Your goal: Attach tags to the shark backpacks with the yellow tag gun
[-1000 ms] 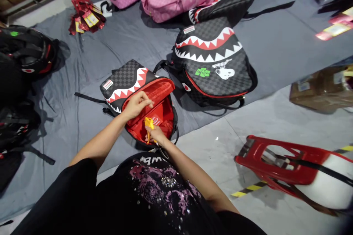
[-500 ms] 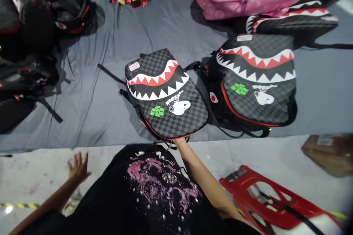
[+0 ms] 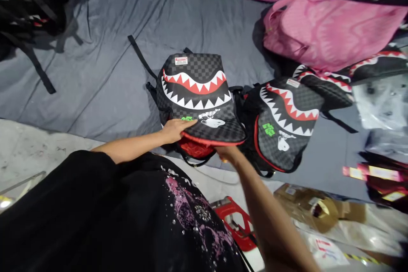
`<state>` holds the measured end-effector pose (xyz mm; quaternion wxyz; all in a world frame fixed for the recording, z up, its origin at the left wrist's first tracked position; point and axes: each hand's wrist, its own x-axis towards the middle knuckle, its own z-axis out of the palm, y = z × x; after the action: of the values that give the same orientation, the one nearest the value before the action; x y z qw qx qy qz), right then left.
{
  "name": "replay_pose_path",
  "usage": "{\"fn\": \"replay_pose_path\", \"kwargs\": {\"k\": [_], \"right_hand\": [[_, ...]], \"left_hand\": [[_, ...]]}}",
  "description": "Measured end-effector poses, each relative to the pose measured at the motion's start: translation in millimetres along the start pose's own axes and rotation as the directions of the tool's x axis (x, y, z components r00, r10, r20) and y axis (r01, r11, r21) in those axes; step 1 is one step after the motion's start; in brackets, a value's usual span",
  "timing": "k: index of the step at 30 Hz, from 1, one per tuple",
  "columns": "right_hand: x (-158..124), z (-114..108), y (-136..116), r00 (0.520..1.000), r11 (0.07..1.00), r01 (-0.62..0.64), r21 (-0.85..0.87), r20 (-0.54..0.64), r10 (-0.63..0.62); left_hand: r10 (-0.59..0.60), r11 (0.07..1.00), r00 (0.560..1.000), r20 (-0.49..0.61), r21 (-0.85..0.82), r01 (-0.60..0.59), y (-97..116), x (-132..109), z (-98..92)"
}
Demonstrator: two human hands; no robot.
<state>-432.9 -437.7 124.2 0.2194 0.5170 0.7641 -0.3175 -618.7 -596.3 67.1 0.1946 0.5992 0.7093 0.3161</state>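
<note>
A black-and-grey checkered backpack (image 3: 204, 89) with a red-and-white shark-mouth print lies on the grey cloth in front of me. Its front panel is lifted at the near edge, and red lining (image 3: 194, 148) shows beneath. My left hand (image 3: 174, 131) grips that panel's left edge, a digit laid over the green print and the rest out of sight underneath. My right hand (image 3: 225, 152) reaches under the panel's near edge; its fingers are hidden. Touching the right side is a second, matching backpack (image 3: 290, 123), with its front panel lying down.
Pink bags (image 3: 331, 29) and more dark backpacks lie at the far right, dark bags (image 3: 28, 8) at the far left. A red plastic frame (image 3: 234, 223) stands on the floor below the cloth's edge. Cardboard boxes (image 3: 306, 206) and plastic wrapping are at the lower right.
My left hand has come from the open air at the left onto the backpack's front panel. The panel has been raised, exposing red lining. The view has shifted.
</note>
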Motion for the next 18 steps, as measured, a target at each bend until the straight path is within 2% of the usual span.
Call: {"fn": "replay_pose_path", "kwargs": {"k": [1, 3, 5, 6, 7, 10, 14, 18], "right_hand": [[-3, -13, 3, 0.999, 0.995, -0.048, -0.091, -0.021, 0.046], [-12, -31, 7, 0.994, 0.958, -0.095, -0.272, 0.019, 0.104], [-25, -37, 7, 0.981, 0.933, -0.054, -0.355, 0.156, 0.117], [-31, -37, 7, 0.97, 0.94, -0.036, -0.34, 0.214, 0.114], [-36, -35, 7, 0.965, 0.947, -0.032, -0.319, 0.238, 0.113], [-44, -27, 10, 0.973, 0.968, -0.038, -0.249, 0.212, 0.093], [-42, -18, 18, 0.98, 0.997, 0.015, -0.077, 0.2, 0.001], [-41, -6, 29, 0.988, 0.997, -0.003, 0.078, 0.157, -0.01]], "left_hand": [[-0.107, 0.99, 0.987, -0.121, -0.101, 0.095, -1, 3, -4.5], [-0.3, 0.933, 0.899, -0.318, -0.295, 0.207, -2, 14, -16.5], [-0.387, 0.884, 0.83, -0.401, -0.419, 0.209, -2, 24, -28.0], [-0.397, 0.87, 0.821, -0.411, -0.455, 0.192, -2, 28, -32.4], [-0.395, 0.86, 0.824, -0.406, -0.479, 0.176, -2, 30, -35.4], [-0.394, 0.842, 0.836, -0.382, -0.514, 0.162, -2, 28, -37.8], [-0.419, 0.823, 0.838, -0.349, -0.537, 0.187, -3, 24, -36.0], [-0.414, 0.813, 0.859, -0.3, -0.546, 0.201, 2, 25, -37.4]]}}
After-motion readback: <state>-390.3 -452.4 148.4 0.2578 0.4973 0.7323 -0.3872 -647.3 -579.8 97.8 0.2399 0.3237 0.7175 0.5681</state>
